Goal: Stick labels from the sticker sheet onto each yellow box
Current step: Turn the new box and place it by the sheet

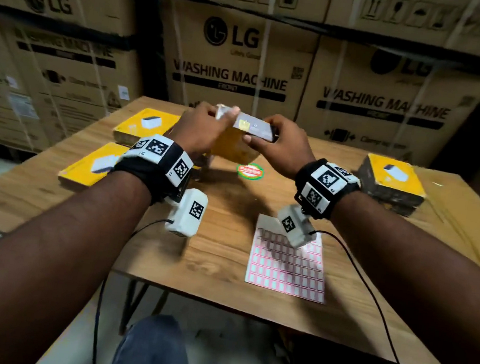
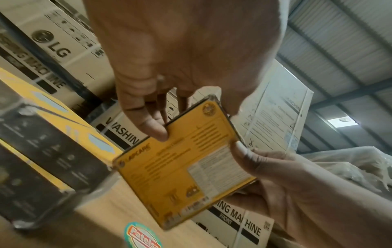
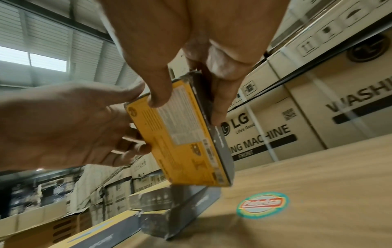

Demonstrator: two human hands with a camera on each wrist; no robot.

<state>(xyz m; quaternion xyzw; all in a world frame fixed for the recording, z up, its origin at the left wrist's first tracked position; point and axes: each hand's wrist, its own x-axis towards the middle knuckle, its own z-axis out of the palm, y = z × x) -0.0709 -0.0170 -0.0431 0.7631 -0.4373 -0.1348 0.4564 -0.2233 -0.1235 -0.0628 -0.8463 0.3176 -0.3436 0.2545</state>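
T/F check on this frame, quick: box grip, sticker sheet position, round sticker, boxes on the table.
1. Both hands hold one yellow box above the table. True: left hand and right hand grip opposite ends.
2. The sticker sheet lies under the left forearm. False: it lies flat near the table's front edge, below the right wrist.
3. A round sticker sits on the table below the held box. True.
4. The held box lies flat on the table. False: the wrist views show it lifted and tilted.
5. No other yellow boxes are on the table. False: some lie at the left and a stack at the right.
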